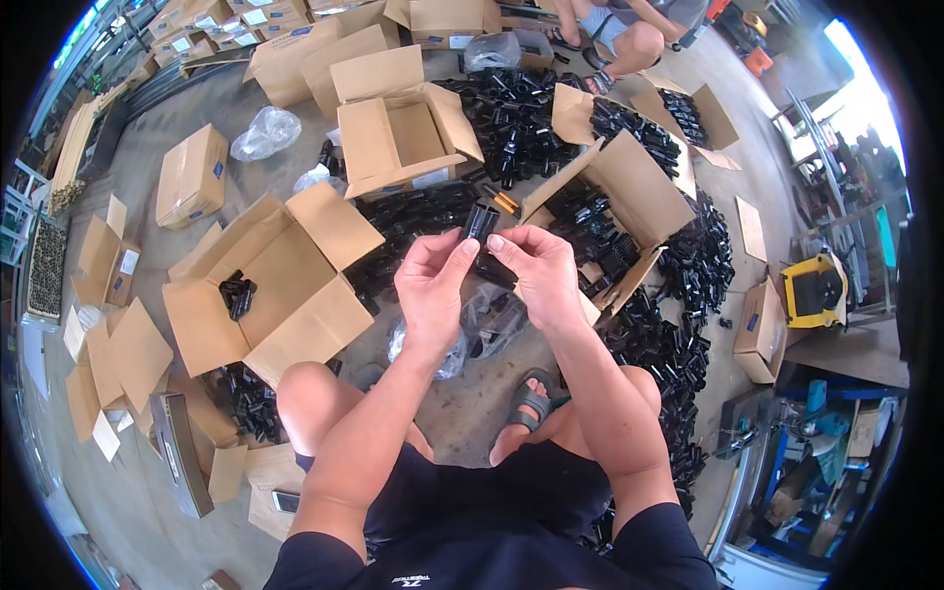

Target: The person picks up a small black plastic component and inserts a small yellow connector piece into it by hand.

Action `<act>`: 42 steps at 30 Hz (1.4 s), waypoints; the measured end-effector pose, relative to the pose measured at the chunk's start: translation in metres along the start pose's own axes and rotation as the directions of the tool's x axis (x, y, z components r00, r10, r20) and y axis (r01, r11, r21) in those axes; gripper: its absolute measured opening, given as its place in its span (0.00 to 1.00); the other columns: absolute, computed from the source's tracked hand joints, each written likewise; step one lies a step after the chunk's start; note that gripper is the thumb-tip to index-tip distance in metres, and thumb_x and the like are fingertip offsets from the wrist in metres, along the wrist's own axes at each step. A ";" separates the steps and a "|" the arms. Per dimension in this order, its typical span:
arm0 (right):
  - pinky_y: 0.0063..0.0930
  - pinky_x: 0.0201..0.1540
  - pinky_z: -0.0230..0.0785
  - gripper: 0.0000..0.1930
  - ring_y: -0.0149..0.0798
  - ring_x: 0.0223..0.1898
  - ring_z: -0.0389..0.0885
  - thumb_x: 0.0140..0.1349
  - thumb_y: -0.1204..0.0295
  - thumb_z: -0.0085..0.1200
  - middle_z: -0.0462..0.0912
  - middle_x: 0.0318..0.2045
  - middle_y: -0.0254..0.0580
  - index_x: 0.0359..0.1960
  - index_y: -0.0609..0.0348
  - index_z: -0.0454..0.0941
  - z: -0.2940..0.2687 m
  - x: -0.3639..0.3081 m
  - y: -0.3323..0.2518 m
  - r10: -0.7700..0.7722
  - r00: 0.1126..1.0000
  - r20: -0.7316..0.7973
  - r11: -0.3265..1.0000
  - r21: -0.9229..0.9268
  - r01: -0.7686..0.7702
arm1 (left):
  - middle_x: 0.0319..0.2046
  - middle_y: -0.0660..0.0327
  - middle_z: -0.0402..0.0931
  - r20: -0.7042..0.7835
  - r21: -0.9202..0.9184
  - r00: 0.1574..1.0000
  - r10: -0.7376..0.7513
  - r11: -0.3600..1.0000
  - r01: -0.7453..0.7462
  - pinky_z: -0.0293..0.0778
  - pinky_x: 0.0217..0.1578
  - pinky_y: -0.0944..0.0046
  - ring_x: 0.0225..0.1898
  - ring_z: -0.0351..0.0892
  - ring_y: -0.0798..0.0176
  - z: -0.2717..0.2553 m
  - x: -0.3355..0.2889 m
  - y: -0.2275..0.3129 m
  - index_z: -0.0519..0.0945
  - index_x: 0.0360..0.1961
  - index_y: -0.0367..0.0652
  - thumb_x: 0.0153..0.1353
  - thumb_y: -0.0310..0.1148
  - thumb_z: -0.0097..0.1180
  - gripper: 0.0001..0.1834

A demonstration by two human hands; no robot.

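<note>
Between my two hands is a short, glossy black tubular piece, its open end tipped up and away from me. My left hand pinches it from the left with thumb and fingers. From the right, the thumb and fingers of my right hand close on its lower part. A cardboard box at left holds a small cluster of similar black pieces. To the right, another open box is partly filled with black pieces. Clear plastic bags lie on the floor below my hands.
Loose black pieces form a large heap along my right side. Beyond my hands stands an open box; a closed carton sits farther left. Another person crouches at the far right. A phone lies on cardboard at lower left.
</note>
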State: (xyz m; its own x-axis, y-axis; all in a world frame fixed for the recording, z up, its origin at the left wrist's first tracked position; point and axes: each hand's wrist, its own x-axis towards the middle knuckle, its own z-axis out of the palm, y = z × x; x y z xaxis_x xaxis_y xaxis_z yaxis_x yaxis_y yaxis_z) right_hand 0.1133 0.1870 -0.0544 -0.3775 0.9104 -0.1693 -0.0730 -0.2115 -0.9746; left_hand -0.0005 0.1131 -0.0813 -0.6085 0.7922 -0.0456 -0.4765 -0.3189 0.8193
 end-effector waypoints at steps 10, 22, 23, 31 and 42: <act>0.19 0.37 0.73 0.08 0.24 0.33 0.80 0.63 0.76 0.65 0.86 0.33 0.37 0.40 0.68 0.85 0.013 -0.001 0.010 -0.012 1.000 -0.024 1.000 -0.026 0.012 | 0.38 0.61 0.85 -0.012 0.117 0.999 0.051 0.992 -0.050 0.75 0.39 0.74 0.36 0.79 0.76 -0.008 0.006 0.002 0.82 0.45 0.36 0.64 0.22 0.65 0.09; 0.24 0.36 0.72 0.07 0.28 0.33 0.81 0.65 0.74 0.62 0.83 0.31 0.40 0.37 0.67 0.85 0.001 -0.013 0.000 -0.163 0.984 0.076 0.909 -0.376 0.180 | 0.39 0.59 0.84 0.039 0.094 0.999 0.032 0.995 -0.035 0.77 0.43 0.71 0.39 0.80 0.72 -0.008 -0.001 0.004 0.81 0.45 0.33 0.63 0.21 0.65 0.10; 0.25 0.37 0.73 0.07 0.29 0.33 0.81 0.64 0.74 0.62 0.82 0.31 0.41 0.37 0.68 0.85 0.000 -0.015 -0.002 -0.148 0.985 0.092 0.918 -0.358 0.172 | 0.39 0.59 0.84 0.035 0.117 0.999 0.028 0.993 -0.032 0.76 0.43 0.71 0.39 0.80 0.73 -0.008 -0.003 0.005 0.81 0.45 0.33 0.63 0.21 0.65 0.09; 0.27 0.39 0.74 0.07 0.30 0.34 0.82 0.62 0.75 0.64 0.83 0.34 0.41 0.37 0.66 0.82 -0.012 -0.013 -0.002 -0.179 0.979 0.095 0.890 -0.408 0.202 | 0.40 0.59 0.84 0.046 0.164 0.999 0.025 0.986 -0.033 0.76 0.44 0.71 0.40 0.80 0.73 -0.001 -0.007 0.004 0.82 0.44 0.34 0.64 0.21 0.64 0.09; 0.32 0.45 0.75 0.08 0.38 0.39 0.84 0.65 0.73 0.60 0.83 0.34 0.45 0.38 0.68 0.82 -0.009 -0.016 -0.004 -0.238 0.961 0.137 0.868 -0.415 0.274 | 0.39 0.59 0.85 0.045 0.073 0.999 0.006 0.997 -0.009 0.76 0.44 0.71 0.39 0.81 0.72 0.000 -0.006 0.002 0.82 0.42 0.35 0.64 0.21 0.65 0.07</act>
State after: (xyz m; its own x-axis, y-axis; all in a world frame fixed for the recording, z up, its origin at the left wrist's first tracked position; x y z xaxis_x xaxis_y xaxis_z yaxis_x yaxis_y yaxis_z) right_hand 0.1283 0.1766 -0.0487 -0.4722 0.8770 0.0895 0.2161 0.2135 -0.9527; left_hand 0.0024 0.1077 -0.0789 -0.5821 0.8130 -0.0152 -0.4236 -0.2873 0.8591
